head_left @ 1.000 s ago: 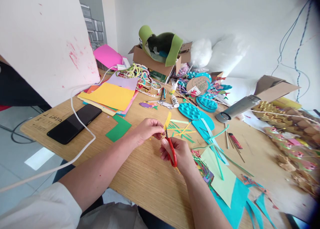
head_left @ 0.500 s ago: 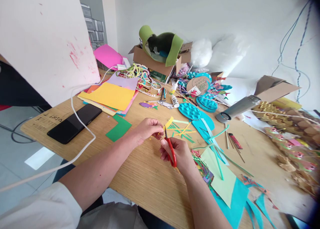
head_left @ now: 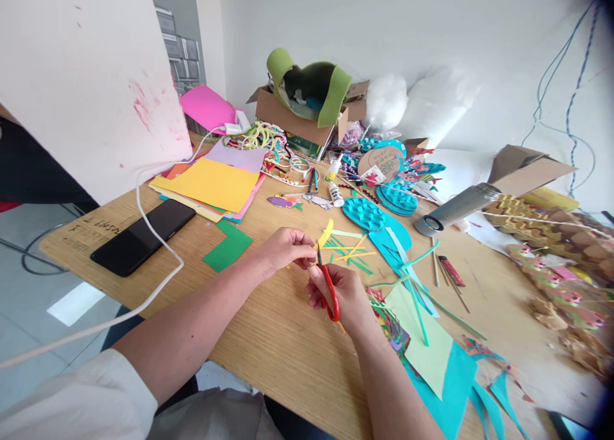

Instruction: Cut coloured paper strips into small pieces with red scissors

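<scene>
In my right hand [head_left: 338, 293] is a pair of red-handled scissors [head_left: 330, 293], its blades pointing away from me. My left hand [head_left: 290, 248] pinches a small piece of yellow paper [head_left: 326, 233], whose curved end sticks up beyond the blade tips. The scissors' blades lie against the paper close to my left fingertips. Just beyond my hands, thin green and yellow paper strips [head_left: 352, 256] lie crossed on the wooden table [head_left: 283, 350]. A notched piece of green paper [head_left: 228, 247] rests left of my left hand.
A black phone [head_left: 144, 236] lies at left, with a white cable [head_left: 180, 261] looping over the table edge. Behind it are stacked coloured sheets [head_left: 211, 184]. Glue bottles [head_left: 336, 194], a grey flask [head_left: 458, 208] and teal paper [head_left: 446, 395] lie beyond and to the right.
The yellow paper has turned slightly in my left fingers, and its free end now stands more upright and curved. Both hands stay nearly in place.
</scene>
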Demonstrator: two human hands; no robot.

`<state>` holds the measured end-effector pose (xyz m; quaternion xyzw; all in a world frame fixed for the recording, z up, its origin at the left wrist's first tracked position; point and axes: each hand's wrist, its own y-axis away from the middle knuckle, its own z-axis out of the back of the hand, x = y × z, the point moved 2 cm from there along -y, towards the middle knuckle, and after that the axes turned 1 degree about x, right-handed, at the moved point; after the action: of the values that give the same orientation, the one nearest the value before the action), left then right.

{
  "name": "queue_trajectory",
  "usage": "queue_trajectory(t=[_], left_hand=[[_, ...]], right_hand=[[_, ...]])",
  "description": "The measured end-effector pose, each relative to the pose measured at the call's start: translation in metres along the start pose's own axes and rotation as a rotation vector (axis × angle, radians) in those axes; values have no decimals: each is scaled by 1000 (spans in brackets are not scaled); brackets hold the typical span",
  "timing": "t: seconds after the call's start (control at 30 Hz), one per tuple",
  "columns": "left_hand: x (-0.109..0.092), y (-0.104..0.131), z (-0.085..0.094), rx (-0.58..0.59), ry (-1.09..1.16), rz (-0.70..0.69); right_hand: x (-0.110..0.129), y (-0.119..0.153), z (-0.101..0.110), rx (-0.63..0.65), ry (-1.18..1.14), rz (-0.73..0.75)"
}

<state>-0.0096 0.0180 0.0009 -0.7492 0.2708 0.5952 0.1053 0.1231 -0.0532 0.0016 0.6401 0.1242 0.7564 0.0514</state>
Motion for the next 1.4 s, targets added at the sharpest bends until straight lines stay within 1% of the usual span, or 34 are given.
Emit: queue_trajectory(t=[0.17, 0.5, 0.77, 1.03, 1.4], left_hand=[[0, 0, 1, 4, 5, 11], [-3, 0, 0, -31, 23, 12], [-4, 1, 1, -9, 0, 8], [-5, 1, 1, -23, 5, 13], [-3, 1, 1, -23, -9, -2]], right_hand=[[0, 0, 0, 2, 2, 7], [1, -1, 0, 5, 5, -7], [2, 1, 0, 15, 24, 9], [4, 1, -2, 14, 28, -19], [5, 2, -2, 3, 20, -16]])
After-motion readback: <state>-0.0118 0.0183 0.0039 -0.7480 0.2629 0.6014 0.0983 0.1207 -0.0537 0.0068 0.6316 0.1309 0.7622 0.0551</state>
